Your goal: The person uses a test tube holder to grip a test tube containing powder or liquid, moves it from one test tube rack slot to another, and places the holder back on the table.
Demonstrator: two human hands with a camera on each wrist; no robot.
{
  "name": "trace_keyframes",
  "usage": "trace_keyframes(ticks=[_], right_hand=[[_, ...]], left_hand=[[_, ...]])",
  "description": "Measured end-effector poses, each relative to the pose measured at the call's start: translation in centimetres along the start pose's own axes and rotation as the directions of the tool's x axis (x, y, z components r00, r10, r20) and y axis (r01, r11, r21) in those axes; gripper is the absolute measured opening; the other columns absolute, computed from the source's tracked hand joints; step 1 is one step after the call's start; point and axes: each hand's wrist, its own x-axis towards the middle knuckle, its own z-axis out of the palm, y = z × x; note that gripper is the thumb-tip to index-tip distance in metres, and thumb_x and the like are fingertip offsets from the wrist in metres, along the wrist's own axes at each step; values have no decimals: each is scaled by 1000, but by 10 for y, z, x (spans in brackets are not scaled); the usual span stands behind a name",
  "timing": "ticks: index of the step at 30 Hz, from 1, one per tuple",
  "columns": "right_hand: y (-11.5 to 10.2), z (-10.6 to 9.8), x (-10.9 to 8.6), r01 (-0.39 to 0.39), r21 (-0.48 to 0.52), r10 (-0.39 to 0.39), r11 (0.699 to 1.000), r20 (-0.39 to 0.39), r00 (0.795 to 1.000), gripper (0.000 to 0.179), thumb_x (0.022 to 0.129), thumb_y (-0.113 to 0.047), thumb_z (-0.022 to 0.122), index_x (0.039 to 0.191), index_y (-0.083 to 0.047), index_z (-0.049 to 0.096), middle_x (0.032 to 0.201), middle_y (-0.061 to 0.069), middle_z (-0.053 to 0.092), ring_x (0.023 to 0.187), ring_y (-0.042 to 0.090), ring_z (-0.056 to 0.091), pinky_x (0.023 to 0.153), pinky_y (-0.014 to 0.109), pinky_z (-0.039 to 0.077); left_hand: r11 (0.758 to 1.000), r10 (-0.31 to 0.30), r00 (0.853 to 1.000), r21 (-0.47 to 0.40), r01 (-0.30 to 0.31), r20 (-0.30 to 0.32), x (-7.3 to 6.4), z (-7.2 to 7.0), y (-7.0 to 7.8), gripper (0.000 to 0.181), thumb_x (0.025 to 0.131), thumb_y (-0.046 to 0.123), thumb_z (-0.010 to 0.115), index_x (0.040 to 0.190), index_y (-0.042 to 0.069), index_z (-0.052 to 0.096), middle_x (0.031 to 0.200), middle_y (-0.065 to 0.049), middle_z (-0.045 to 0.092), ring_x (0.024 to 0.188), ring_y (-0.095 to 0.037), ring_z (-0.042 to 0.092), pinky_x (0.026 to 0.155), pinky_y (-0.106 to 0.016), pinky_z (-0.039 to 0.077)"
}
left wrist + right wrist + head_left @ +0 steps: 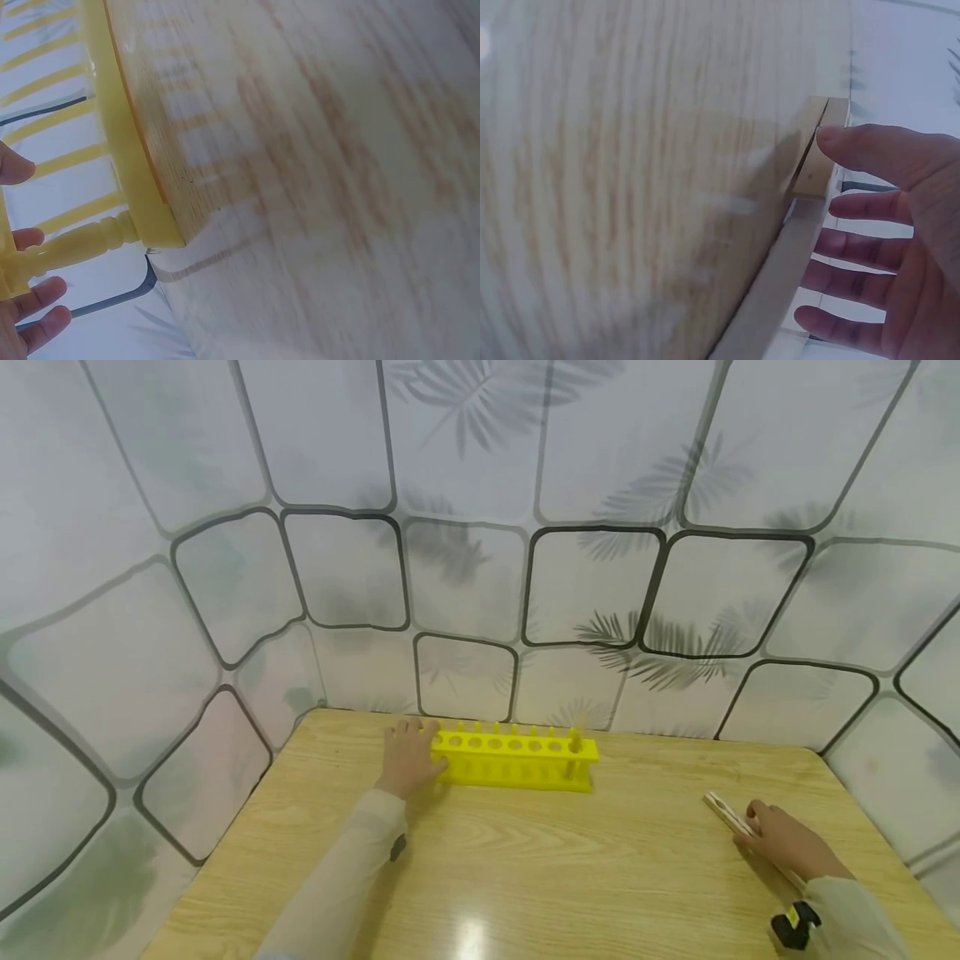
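Note:
A yellow test tube rack (517, 745) stands upright near the table's back edge, with a row of round holes along its top. A thin, brownish, tube-like thing (575, 745) stands in the hole at its right end. My left hand (409, 756) grips the rack's left end, and the left wrist view shows fingers (46, 296) around the end post. At the right, a wooden test tube holder (723, 812) lies slanted at the table. My right hand (791, 839) holds it, with the thumb (855, 146) on its jaw end and the fingertips along its other side.
The light wood table (480, 877) has rounded back corners. Behind and beside it hangs a pale curtain (465, 577) with dark outlined squares and leaf prints. A black wrist device (795, 925) sits on the right sleeve.

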Motion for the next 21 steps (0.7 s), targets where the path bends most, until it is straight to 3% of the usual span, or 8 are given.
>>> trace_keyframes(ticks=[12, 21], right_hand=[[-7, -7, 6, -13, -42, 9, 999, -86, 996, 65, 85, -43, 62, 116, 12, 46, 99, 36, 52, 78, 40, 59, 62, 50, 48], [-35, -22, 7, -17, -41, 10, 999, -157, 988, 68, 84, -43, 63, 123, 10, 45, 105, 38, 50, 83, 45, 56, 59, 50, 46]], left_hand=[[1000, 0, 1000, 8, 0, 14, 2, -5, -3, 67, 72, 41, 71, 128, 11, 50, 113, -17, 55, 104, -33, 50, 85, -48, 40], [1000, 25, 998, -16, -26, -50, 3, -13, -3, 70, 69, 39, 75, 129, 12, 50, 114, -18, 54, 104, -34, 50, 85, -50, 40]])
